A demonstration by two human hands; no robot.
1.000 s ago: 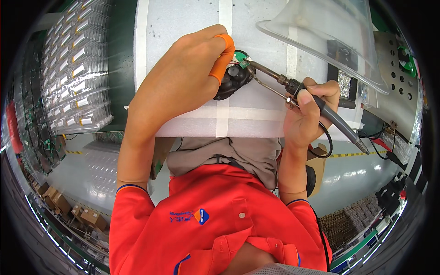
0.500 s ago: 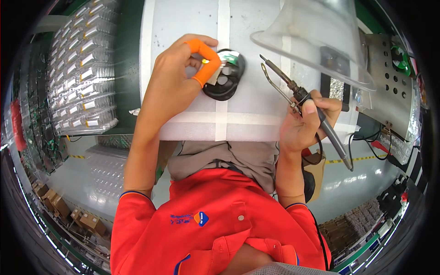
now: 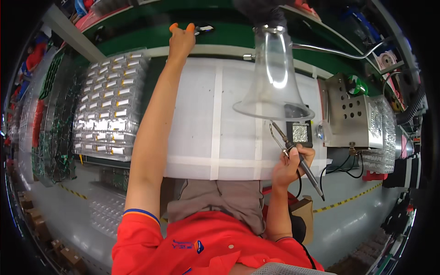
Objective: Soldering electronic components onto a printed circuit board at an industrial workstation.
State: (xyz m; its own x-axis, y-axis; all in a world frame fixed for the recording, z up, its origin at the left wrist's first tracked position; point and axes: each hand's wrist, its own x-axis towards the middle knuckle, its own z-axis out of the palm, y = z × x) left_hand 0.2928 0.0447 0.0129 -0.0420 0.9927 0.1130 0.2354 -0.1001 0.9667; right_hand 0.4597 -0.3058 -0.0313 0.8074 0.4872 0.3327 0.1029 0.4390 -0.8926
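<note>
My left arm is stretched to the far green surface (image 3: 224, 41). Two orange finger covers show on my left hand (image 3: 182, 43), their tips apart with nothing seen between them. Right beside these fingers lies a small black device (image 3: 205, 29) with a pale patch; whether they still touch is too small to tell. In my right hand (image 3: 292, 166), near the front right of the white work mat (image 3: 192, 114), is a grey-handled soldering iron (image 3: 310, 176). A thin curved metal tube runs along its tip, which points up and away from me.
A clear fume funnel (image 3: 275, 78) hangs over the mat's right half. Behind the iron sits a black-framed tray (image 3: 300, 133). A perforated metal box (image 3: 350, 114) stands on the right, with cables below. Stacked clear trays (image 3: 107, 105) of white-and-yellow parts are at left.
My left hand has gone from the mat to the far green surface, and the black device now lies there. My right hand keeps the soldering iron. The view has shifted to show more of the far side.
</note>
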